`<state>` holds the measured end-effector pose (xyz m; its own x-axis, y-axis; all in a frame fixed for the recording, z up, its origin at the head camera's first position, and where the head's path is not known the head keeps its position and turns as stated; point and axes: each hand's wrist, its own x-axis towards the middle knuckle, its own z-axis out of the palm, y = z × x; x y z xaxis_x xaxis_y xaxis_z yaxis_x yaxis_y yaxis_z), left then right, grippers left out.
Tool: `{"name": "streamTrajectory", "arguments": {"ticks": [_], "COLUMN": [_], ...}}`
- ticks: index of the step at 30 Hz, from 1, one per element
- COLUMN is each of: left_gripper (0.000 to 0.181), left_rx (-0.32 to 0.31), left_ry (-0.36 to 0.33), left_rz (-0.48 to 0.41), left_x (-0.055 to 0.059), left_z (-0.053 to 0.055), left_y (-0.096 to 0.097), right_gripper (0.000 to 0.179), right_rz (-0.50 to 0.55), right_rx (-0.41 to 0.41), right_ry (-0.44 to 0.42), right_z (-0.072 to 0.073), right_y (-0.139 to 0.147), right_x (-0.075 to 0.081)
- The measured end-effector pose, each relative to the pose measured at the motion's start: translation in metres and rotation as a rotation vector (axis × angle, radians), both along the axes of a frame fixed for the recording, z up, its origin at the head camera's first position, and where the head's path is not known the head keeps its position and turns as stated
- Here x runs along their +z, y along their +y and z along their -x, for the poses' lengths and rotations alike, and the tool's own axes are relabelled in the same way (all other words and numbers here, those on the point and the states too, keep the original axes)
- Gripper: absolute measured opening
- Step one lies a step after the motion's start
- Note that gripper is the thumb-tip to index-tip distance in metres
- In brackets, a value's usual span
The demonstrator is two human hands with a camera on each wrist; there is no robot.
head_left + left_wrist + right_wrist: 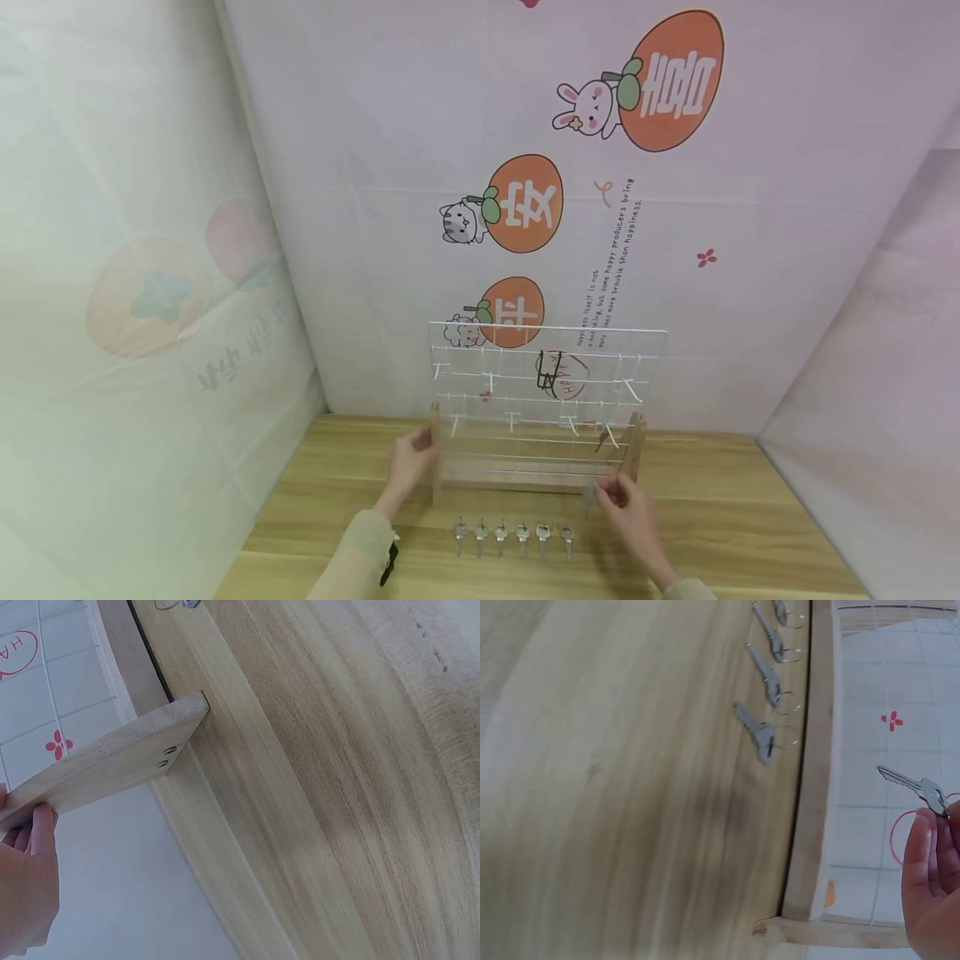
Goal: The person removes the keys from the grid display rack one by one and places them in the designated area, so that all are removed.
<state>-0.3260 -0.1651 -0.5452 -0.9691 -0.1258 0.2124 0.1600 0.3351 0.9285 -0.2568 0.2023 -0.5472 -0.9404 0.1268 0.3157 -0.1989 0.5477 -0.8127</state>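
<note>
A white wire grid rack with wooden side posts and several white hooks stands on the table. My left hand grips its left wooden post, with fingers and thumb on either side of the board in the left wrist view. My right hand pinches a silver key by its head, blade pointing outward, in front of the rack's lower right part. Several silver keys with rings lie in a row on the table before the rack. A small dark key-like shape hangs near the right post.
The wooden table meets a white printed cloth behind the rack, with more cloth on both sides. A black wire piece is on the upper grid. A dark band circles the left sleeve.
</note>
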Motion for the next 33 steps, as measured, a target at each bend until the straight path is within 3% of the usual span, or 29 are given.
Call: {"name": "streamTrajectory", "arguments": {"ticks": [10, 33], "left_gripper": [0.044, 0.044], "left_rx": [0.008, 0.008], "left_ry": [0.0, 0.008], "left_rz": [0.008, 0.018], "left_x": [0.0, -0.001], "left_z": [0.001, 0.002], "left_y": [-0.002, -0.001], "right_gripper": [0.013, 0.015], "right_rz": [-0.061, -0.093], "right_rx": [0.04, 0.063], "right_ry": [0.01, -0.127], "right_z": [-0.003, 0.0], "right_y": [0.006, 0.011], "right_x": [-0.022, -0.056]}}
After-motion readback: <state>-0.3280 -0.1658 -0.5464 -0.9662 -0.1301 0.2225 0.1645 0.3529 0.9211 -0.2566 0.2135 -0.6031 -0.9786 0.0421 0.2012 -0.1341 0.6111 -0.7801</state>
